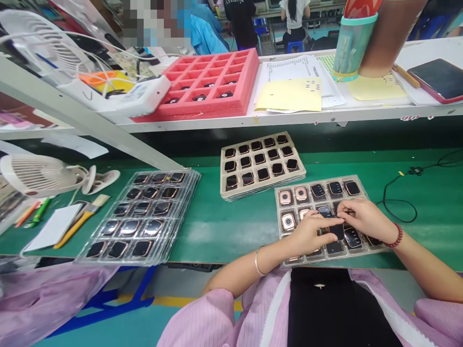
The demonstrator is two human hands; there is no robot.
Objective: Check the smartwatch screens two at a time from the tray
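Observation:
A clear plastic tray [356, 180] of smartwatches lies in front of me; some units face up with dark screens, while those at its left show their pinkish backs. Above this tray my left hand [311, 232] grips a dark-screened smartwatch [337, 233] between thumb and index finger. My right hand [367, 218] meets it from the other side, its fingertips pinched together at the watch's upper edge beside my left index fingertip. Whatever is in that pinch is too small to make out. Both hands hide some of the tray's middle pockets.
Farther back sits a stack of watch trays [237, 191], and another stack [173, 241] stands at the left. Beyond that lie a brush [77, 224] and a fan [39, 176]. A shelf [289, 120] overhead carries a red foam tray [202, 113]. A black cable [388, 193] lies right.

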